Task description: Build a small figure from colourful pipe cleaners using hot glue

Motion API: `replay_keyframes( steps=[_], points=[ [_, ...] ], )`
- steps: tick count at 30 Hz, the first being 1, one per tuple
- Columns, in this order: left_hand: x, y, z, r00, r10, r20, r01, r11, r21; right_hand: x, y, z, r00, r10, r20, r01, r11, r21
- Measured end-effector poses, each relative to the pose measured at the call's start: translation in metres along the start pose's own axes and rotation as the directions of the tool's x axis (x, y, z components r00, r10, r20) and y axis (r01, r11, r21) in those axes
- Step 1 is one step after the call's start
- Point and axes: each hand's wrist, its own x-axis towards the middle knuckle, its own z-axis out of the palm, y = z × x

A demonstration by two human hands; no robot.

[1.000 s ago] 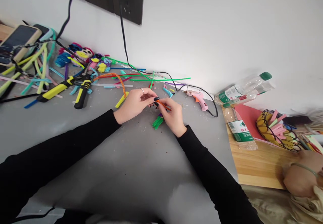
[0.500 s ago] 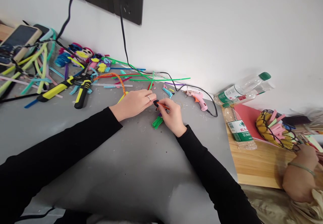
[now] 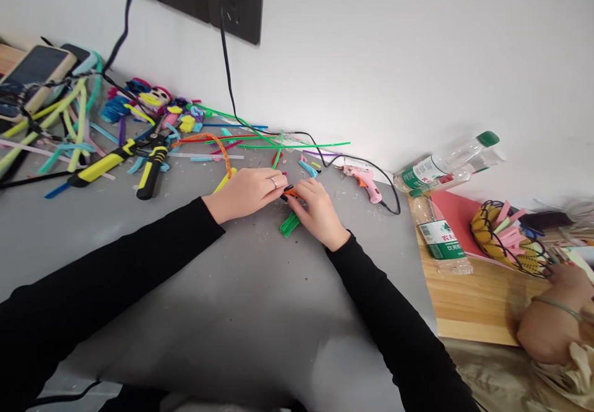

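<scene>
Both hands meet over the grey tabletop (image 3: 260,307). My left hand (image 3: 250,192), with a ring on one finger, is closed, its dark-nailed fingertips against the right ones. My right hand (image 3: 320,211) pinches a short orange pipe cleaner (image 3: 292,193) where the fingertips meet; the left fingers also grip there, partly hidden. Just below, a folded green pipe cleaner bundle (image 3: 289,223) sticks out from under the right fingers. Whether it joins the orange piece I cannot tell. A yellow piece (image 3: 225,180) shows from behind my left hand.
Yellow-black pliers (image 3: 153,171), loose pipe cleaners (image 3: 77,127), small fuzzy figures (image 3: 155,96) and a phone (image 3: 39,72) lie left. A pink glue gun (image 3: 364,183) with its black cord lies right. Beyond are plastic bottles (image 3: 440,239), a yellow basket (image 3: 492,232) and another person's arm (image 3: 552,319).
My right fingers have shifted slightly and curled closer to the left fingertips, with more of the orange piece covered. The other person's hand has moved slightly toward the basket.
</scene>
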Motion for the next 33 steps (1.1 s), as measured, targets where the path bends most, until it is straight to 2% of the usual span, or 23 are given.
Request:
replay_keyframes(
  steps=[4, 8, 14, 22, 26, 31, 33],
  points=[
    [-0.0004, -0.0009, -0.0005, 0.997, 0.079, -0.026, -0.077, 0.995, 0.056, -0.0008, 0.0000, -0.0045, 0.998, -0.057, 0.024, 0.060, 0.987, -0.150],
    [-0.0007, -0.0011, -0.0006, 0.989, 0.143, -0.041, -0.136, 0.981, 0.139, -0.0016, -0.0031, -0.0061, 0.998, -0.065, 0.014, 0.066, 0.968, -0.243],
    [-0.0006, 0.0003, 0.0011, 0.994, 0.100, -0.033, -0.093, 0.981, 0.169, -0.0026, -0.0071, -0.0021, 0.999, -0.052, -0.013, 0.046, 0.949, -0.311],
    [-0.0006, 0.0010, -0.0010, 0.991, 0.128, -0.030, -0.120, 0.974, 0.190, -0.0025, -0.0087, -0.0009, 0.997, -0.073, 0.000, 0.071, 0.968, -0.240],
    [0.0006, 0.0012, -0.0039, 0.986, 0.163, -0.031, -0.157, 0.977, 0.142, -0.0042, -0.0076, -0.0004, 0.997, -0.074, 0.005, 0.073, 0.975, -0.210],
    [0.0009, 0.0022, -0.0068, 0.984, 0.176, 0.042, -0.180, 0.971, 0.155, -0.0037, -0.0055, -0.0014, 0.997, -0.061, 0.037, 0.066, 0.990, -0.125],
    [0.0002, 0.0027, -0.0059, 0.983, 0.178, 0.037, -0.182, 0.969, 0.164, -0.0030, -0.0053, -0.0026, 0.997, -0.067, 0.048, 0.070, 0.995, -0.072]
  ],
)
